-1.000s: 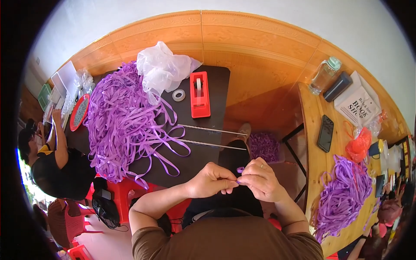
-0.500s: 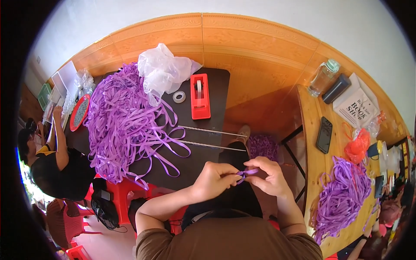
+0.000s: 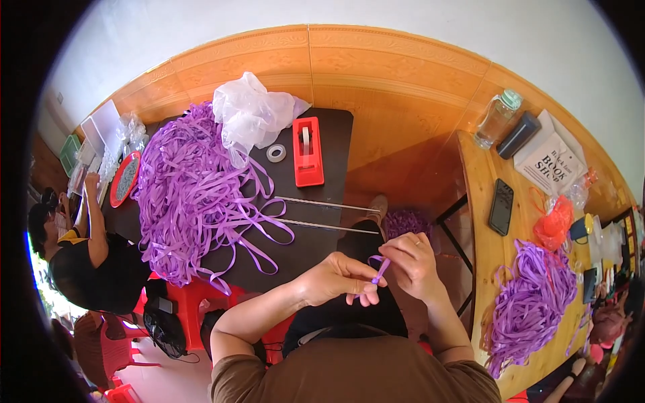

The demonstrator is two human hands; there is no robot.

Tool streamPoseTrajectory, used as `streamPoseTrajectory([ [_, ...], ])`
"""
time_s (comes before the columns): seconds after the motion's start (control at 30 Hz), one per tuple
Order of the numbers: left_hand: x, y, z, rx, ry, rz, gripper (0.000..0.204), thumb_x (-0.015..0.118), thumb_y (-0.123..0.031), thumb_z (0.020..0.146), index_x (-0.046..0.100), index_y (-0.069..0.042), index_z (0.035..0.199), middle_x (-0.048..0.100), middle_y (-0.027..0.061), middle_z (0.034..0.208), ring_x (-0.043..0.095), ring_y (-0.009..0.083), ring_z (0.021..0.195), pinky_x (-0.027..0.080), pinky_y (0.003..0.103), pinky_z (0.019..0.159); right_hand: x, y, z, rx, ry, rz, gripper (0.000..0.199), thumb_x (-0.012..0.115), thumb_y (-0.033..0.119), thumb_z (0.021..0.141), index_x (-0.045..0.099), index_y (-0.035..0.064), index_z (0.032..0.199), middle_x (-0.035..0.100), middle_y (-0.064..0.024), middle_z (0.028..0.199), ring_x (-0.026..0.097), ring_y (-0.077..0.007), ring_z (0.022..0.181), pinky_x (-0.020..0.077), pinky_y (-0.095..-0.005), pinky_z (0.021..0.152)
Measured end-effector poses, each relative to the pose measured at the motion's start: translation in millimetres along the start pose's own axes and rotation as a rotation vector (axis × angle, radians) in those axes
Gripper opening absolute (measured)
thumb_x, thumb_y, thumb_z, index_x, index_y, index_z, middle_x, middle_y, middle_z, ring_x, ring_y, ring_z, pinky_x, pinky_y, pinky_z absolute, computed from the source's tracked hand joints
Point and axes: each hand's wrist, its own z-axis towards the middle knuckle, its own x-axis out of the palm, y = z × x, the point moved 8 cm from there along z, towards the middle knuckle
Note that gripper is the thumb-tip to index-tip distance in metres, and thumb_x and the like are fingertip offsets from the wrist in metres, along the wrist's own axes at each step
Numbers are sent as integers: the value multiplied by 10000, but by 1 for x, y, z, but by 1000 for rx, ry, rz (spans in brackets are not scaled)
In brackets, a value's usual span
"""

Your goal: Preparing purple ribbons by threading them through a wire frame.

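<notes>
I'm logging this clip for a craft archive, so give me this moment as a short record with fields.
left hand: left hand pinches the lower end of a short purple ribbon piece
right hand: right hand grips the same piece at its top
table: black table with a big ribbon pile, red tape dispenser, tape roll, clear plastic bag
right side: wooden bench with phone and a second ribbon heap

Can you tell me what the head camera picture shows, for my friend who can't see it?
A person's left hand and right hand pinch a short purple ribbon piece together. Ahead, a black table holds a big purple ribbon pile and a red tape dispenser.
</notes>
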Motion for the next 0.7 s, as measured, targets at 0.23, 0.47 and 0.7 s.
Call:
streamPoseTrajectory([
  [0.23,7,-58,-11,200,-56,20,211,682,-71,840,684,0,1038,711,111,860,668,119,791,486,207,647,31,-58,-50,326,-233,142,158,593,-14,738,653,15,881,652,-105,886,608,-252,799,420,-335,723],
  [0.47,18,-90,-28,249,-88,-35,200,689,-34,821,689,13,1015,709,123,851,672,136,800,489,210,661,61,-90,-85,544,-356,264,76,566,18,811,634,-9,790,629,-126,790,609,-271,724,453,-346,654],
  [0.7,16,-105,-30,428,-111,-82,202,636,11,843,671,34,1041,695,147,917,673,212,887,510,295,842,84,-98,-108,635,-328,289,78,585,27,786,622,-20,737,585,-146,676,598,-305,642,462,-341,586],
])
